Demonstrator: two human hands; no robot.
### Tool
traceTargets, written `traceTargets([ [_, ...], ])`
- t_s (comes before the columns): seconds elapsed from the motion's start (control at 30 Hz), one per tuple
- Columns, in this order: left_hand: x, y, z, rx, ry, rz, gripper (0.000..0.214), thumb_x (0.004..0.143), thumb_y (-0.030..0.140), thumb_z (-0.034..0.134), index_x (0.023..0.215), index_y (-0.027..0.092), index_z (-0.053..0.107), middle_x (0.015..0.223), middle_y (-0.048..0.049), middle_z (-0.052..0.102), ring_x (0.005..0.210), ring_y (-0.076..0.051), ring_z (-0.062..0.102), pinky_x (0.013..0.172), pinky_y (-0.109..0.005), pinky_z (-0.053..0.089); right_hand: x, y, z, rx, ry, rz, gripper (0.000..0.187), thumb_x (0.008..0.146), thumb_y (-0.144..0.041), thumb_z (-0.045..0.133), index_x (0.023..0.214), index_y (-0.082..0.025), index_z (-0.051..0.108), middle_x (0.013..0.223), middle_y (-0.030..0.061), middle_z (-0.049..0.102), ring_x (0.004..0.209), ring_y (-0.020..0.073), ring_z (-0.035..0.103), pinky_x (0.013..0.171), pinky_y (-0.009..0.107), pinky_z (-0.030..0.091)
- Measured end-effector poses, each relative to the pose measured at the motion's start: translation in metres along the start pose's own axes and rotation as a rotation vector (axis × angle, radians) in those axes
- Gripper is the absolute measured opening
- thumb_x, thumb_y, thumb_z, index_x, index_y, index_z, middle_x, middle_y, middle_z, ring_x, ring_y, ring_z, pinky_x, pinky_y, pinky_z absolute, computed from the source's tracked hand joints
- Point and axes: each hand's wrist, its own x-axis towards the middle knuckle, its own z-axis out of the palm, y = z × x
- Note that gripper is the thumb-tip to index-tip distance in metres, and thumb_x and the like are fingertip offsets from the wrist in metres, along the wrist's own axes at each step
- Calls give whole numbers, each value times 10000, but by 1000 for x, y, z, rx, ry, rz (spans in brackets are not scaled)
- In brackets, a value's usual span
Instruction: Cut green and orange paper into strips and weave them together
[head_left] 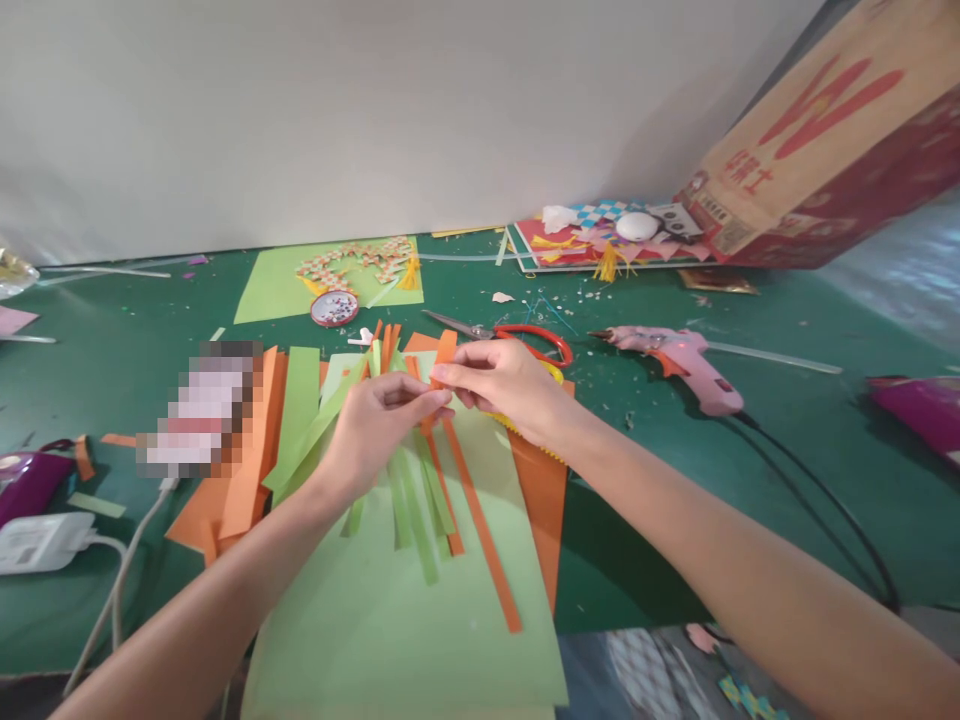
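Over the pale green paper sheets [405, 650], my two hands meet at an orange paper strip [481, 535]. My right hand [499, 385] is closed, with thumb and forefinger pinching the strip near its top. Close beside it, my left hand [386, 420] is closed in a pinch on the same strip; its fingertips partly hide the paper. The strip's long end slants down to the right across the sheet. Several loose green paper strips [409, 500] and a shorter orange strip lie beneath my hands. Just behind my right hand rest red-handled scissors [555, 345].
A pink glue gun [675, 360] lies to the right with its cord trailing forward. Folded orange paper [255, 450] and a blurred phone [206, 405] on a cable sit left. Behind are a small round dish [334, 308] and a woven paper chain [375, 262]. A paper bag [810, 150] stands back right.
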Motion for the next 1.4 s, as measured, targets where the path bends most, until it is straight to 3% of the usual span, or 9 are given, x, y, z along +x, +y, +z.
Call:
traceTargets([
  [0.33,3,-1,1,-70,-21,-60,201,749,336,744,742,147,675,756,-33,738,717,-145,714,759,-264,556,-1,-5,-2,52,55,10,217,781,-248,686,615,-138,598,517,-38,500,429,28,345,435,223,252],
  [0.63,4,-1,2,-160,-39,-56,195,797,246,709,744,167,538,723,-24,752,711,-153,733,724,-262,583,0,-3,-4,63,68,-13,162,786,-272,674,710,-135,635,561,-35,516,435,34,369,443,228,282],
  [0.87,3,0,3,-212,-52,-10,223,804,197,691,760,177,473,741,-33,760,747,-169,740,722,-273,583,0,-2,-3,10,24,-30,316,713,-389,737,591,-148,572,518,-47,492,447,34,364,438,227,259],
  [1.23,2,1,2,-156,-98,-59,298,757,399,747,774,157,573,786,-86,762,782,-216,740,792,-357,585,2,4,-5,-73,33,-75,258,738,-338,688,591,-146,597,516,-47,484,475,45,379,470,239,279],
  [1.4,3,0,2,-176,-94,-65,302,729,378,769,803,164,569,809,-84,766,806,-229,740,821,-386,577,2,5,-3,-54,31,-56,229,727,-327,690,613,-148,606,526,-42,505,480,51,393,475,243,289],
])
